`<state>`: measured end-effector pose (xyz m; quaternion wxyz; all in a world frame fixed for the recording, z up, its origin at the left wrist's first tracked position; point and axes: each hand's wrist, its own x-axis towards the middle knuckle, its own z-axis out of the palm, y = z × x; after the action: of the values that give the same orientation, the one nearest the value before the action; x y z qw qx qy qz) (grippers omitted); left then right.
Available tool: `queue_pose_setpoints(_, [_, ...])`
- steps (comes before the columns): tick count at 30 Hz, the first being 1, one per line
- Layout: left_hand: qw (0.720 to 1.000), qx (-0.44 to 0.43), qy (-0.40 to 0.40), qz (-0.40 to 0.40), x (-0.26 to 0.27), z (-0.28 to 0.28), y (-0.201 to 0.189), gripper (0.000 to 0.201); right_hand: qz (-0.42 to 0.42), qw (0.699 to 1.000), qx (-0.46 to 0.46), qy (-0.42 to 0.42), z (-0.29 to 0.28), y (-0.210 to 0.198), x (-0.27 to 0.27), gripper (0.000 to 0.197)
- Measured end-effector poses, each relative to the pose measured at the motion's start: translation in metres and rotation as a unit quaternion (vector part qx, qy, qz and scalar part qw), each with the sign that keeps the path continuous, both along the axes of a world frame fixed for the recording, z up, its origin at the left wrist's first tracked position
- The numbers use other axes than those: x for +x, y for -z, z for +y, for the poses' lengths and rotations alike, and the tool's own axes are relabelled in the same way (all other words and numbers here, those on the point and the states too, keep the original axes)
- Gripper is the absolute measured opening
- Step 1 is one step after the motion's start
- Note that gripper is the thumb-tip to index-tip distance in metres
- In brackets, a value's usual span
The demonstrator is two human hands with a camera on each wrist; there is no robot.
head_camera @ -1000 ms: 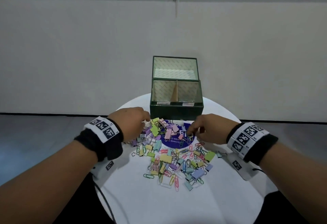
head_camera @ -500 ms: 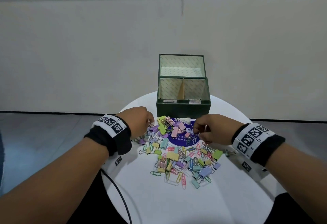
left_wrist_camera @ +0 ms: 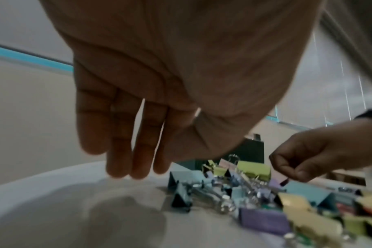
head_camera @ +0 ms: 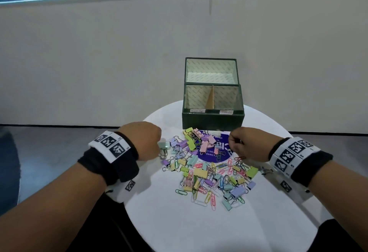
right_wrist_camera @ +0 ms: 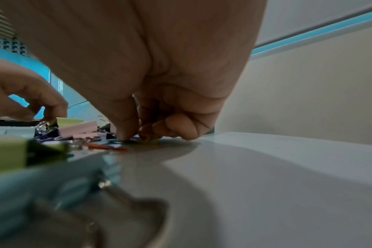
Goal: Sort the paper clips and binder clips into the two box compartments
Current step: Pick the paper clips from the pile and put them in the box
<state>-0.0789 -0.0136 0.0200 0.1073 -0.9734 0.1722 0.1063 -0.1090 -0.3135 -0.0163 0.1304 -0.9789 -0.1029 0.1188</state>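
Observation:
A heap of pastel binder clips and coloured paper clips [head_camera: 209, 166] lies on the round white table [head_camera: 179, 224]. Behind it stands the dark green box [head_camera: 213, 121], lid up, with a left compartment [head_camera: 197, 98] and a right compartment [head_camera: 227, 98]. My left hand [head_camera: 156, 148] hangs at the heap's left edge beside a mint binder clip [head_camera: 164, 145]. Seen from the left wrist, its fingers [left_wrist_camera: 127, 151] are straight and hold nothing. My right hand [head_camera: 234, 145] is at the heap's right side. Seen from the right wrist, its thumb and curled fingers [right_wrist_camera: 172, 124] pinch a paper clip [right_wrist_camera: 148, 138] against the table.
A blue round sticker [head_camera: 211, 157] lies under the heap. One stray binder clip [head_camera: 265, 171] sits by my right wrist. The table's near half is bare white, with grey floor [head_camera: 49, 152] beyond its edge. A pale wall stands behind the box.
The view has shifted left. My left hand has drawn back slightly left of the heap. My right hand stays at the same spot of the heap.

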Motion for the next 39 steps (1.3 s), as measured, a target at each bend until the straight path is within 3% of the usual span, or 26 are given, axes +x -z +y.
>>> queue_pose_setpoints(7, [0.998, -0.061, 0.009, 0.033, 0.001, 0.006, 0.008, 0.028, -0.059, 0.996, 0.062, 0.015, -0.008, -0.002, 0.003, 0.016])
queue_pose_setpoints(10, [0.996, -0.078, -0.003, 0.047, 0.008, 0.007, 0.008, 0.022, -0.026, 0.997, 0.069, 0.027, -0.007, -0.002, 0.002, 0.019])
queue_pose_setpoints(13, [0.995, -0.092, -0.006, 0.043, 0.014, 0.009, 0.008, 0.016, 0.021, 0.999, 0.034, 0.029, -0.003, -0.004, -0.001, 0.006])
queue_pose_setpoints(23, [0.993, -0.110, -0.047, 0.015, 0.029, 0.017, -0.004, 0.016, 0.016, 1.000, -0.008, 0.016, -0.002, 0.000, -0.001, 0.017])
queue_pose_setpoints(27, [0.995, -0.102, -0.003, -0.001, 0.026, 0.014, -0.004, 0.012, 0.012, 0.999, 0.012, 0.042, -0.003, 0.000, 0.002, 0.017])
queue_pose_setpoints(30, [0.990, -0.122, 0.045, 0.047, 0.017, 0.003, -0.003, 0.003, 0.021, 0.998, 0.021, 0.047, -0.003, -0.001, 0.002, 0.018])
queue_pose_setpoints(34, [0.988, -0.106, 0.093, 0.061, 0.009, -0.005, 0.005, 0.018, 0.021, 1.000, -0.004, 0.022, -0.002, -0.001, 0.001, 0.016])
queue_pose_setpoints(39, [0.993, -0.070, 0.083, 0.048, 0.011, -0.001, 0.006, 0.028, -0.004, 0.999, 0.009, 0.040, -0.003, -0.002, 0.001, 0.015])
